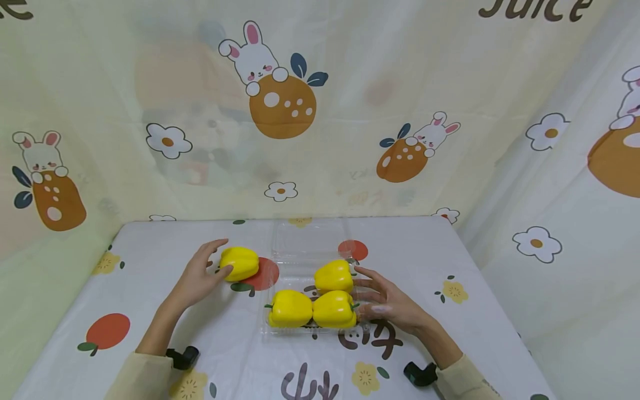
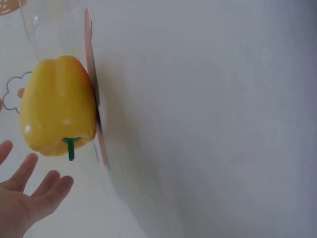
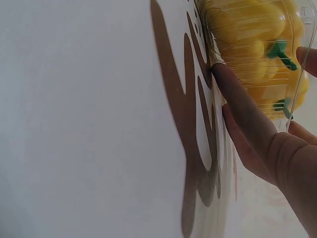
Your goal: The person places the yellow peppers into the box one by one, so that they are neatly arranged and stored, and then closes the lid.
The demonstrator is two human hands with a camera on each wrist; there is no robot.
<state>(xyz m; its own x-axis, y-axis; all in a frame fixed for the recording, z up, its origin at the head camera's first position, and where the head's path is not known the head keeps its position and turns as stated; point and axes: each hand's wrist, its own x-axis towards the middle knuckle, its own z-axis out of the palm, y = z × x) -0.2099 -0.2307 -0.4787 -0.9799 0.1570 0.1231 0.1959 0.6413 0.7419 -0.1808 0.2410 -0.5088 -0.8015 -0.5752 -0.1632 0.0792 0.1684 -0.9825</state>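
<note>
Along the near edge of the table (image 1: 240, 361), brown lettering (image 1: 302, 378) is printed on the smooth white cloth but cannot be read. A black device (image 1: 184, 357) is worn at each wrist. Near the table's middle, three glossy, lobed yellow peppers (image 1: 334, 309) are contained in a clear, ribbed plastic box (image 1: 310, 331); the nearer two are laid end to end, stems turned outward, while the farther is pointed toward the right edge. Beside the box's right wall the right hand (image 1: 392, 305) is placed, fingers extended; firm contact cannot be told. Between box and left edge, a fourth pepper (image 1: 240, 264) is laid on its side, its long axis roughly parallel to the near edge, its green stem directed left. About that end the fingers of the left hand (image 1: 200, 278) are loosely spread; a gap is shown in the left wrist view. Toward the far edge, the transparent lid (image 1: 310, 239) is folded back. Beyond, "Juice" is printed on rabbit-patterned fabric (image 1: 350, 155).
</note>
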